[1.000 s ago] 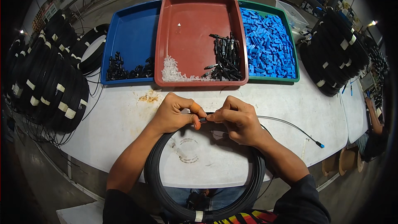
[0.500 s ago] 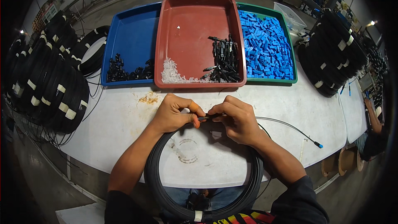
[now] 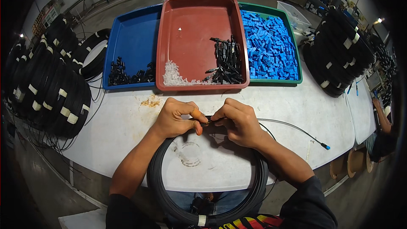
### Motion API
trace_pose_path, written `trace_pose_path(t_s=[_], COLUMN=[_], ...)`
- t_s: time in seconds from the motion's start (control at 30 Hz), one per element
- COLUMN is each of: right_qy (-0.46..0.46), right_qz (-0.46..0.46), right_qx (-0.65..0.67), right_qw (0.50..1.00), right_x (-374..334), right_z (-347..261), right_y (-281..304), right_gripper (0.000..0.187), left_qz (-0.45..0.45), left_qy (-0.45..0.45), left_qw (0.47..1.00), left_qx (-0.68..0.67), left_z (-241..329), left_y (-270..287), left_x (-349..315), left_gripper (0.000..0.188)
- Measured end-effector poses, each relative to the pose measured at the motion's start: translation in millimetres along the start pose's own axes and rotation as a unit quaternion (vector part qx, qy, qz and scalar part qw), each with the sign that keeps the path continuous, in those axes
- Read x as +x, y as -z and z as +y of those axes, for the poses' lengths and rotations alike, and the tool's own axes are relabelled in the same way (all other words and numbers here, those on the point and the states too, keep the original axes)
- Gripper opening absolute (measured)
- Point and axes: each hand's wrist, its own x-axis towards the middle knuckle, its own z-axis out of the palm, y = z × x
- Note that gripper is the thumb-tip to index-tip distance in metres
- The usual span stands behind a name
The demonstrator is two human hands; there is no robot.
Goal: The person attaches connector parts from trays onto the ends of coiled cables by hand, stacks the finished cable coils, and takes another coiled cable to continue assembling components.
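Note:
A black cable coil [image 3: 167, 191] lies on the white table [image 3: 118, 123] in front of me, hanging over its near edge. My left hand [image 3: 176, 118] and my right hand [image 3: 237, 121] meet above the coil's far side. Both pinch the same thin cable end [image 3: 206, 121] between thumb and fingers, with a small part at the fingertips that is too small to make out. A thin grey cable [image 3: 292, 126] runs right from my right hand to a blue tip [image 3: 325, 146].
Behind my hands stand three trays: a blue tray [image 3: 131, 38] with black parts, a red tray [image 3: 199, 21] with white and black parts, a green tray [image 3: 296, 78] full of blue parts. Stacked black cable coils [image 3: 51, 85] fill the left; more coils [image 3: 339, 55] sit right. Another person's arm [image 3: 381, 118] shows far right.
Both hands stay together at the cable end; the fingers have shifted only slightly. Nothing else has moved.

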Motion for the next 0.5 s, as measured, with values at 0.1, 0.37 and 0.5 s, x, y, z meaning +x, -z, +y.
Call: trace_pose_path(t_s=[0.1, 0.37, 0.5], right_qy=[0.001, 0.058, 0.081], right_qz=[-0.008, -0.106, -0.097], right_qx=[-0.004, -0.103, -0.090], right_qw=[1.000, 0.987, 0.988], right_x=[-1.4, -4.1, -3.8], right_z=[-0.1, -2.6, 6.5], right_y=[1.1, 2.3, -3.4], right_gripper=[0.032, 0.050, 0.059], left_qz=[-0.011, 0.023, 0.066], left_qy=[-0.047, 0.008, 0.016], left_qw=[0.997, 0.995, 0.990], left_qx=[0.057, -0.101, -0.125], left_z=[-1.9, -12.7, -19.1], left_y=[2.5, 8.6, 12.1], left_x=[-0.9, -5.7, -8.0], left_gripper=[0.023, 0.058, 0.088])
